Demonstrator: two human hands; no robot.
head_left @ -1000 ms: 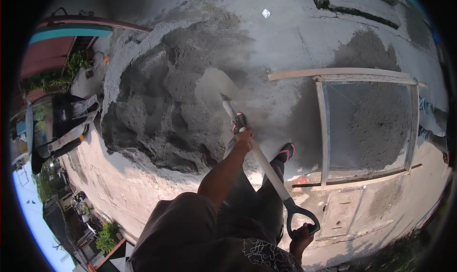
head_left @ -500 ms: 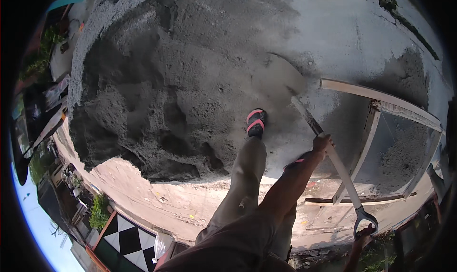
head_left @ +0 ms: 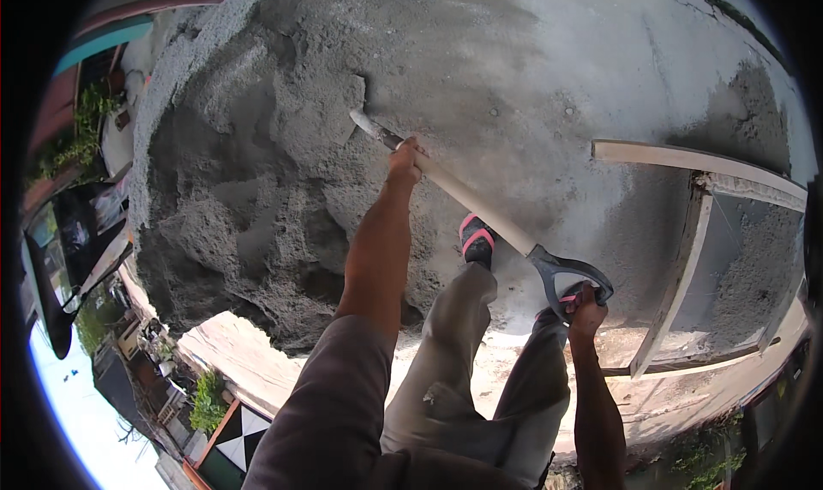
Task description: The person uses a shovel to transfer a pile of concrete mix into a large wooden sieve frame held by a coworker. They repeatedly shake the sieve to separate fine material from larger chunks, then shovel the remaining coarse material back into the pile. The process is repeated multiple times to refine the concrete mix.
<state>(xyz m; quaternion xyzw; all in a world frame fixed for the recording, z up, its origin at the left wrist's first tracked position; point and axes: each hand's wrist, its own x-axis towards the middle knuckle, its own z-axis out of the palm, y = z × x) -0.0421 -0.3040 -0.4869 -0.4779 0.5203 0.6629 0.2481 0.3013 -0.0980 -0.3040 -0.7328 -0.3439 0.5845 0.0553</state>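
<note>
Both my hands hold a long-handled shovel (head_left: 476, 200), tilted across the middle of the view. My left hand (head_left: 406, 159) is wrapped round the shaft low down, close to the metal socket. At the other end, my right hand (head_left: 588, 311) grips the dark D-shaped handle. The blade end is in the damp grey pile (head_left: 227, 177), which looks like sand or wet mortar mix; most of the blade is hidden there. Lumps and hollows mark the pile's left side, while toward the right it thins out over the smooth grey ground (head_left: 591, 70).
A wooden frame (head_left: 699, 154) with a mesh-like panel lies at the right, grey material under and around it. My feet, in sandals with pink straps (head_left: 477, 233), stand at the pile's near right edge. Plants (head_left: 208, 402) and a black-and-white checkered panel (head_left: 243, 443) are at the lower left.
The shovel has swung left, its blade going from the thin, smooth layer into the thicker pile. Both hands have moved with it, the right one rising from the lower right.
</note>
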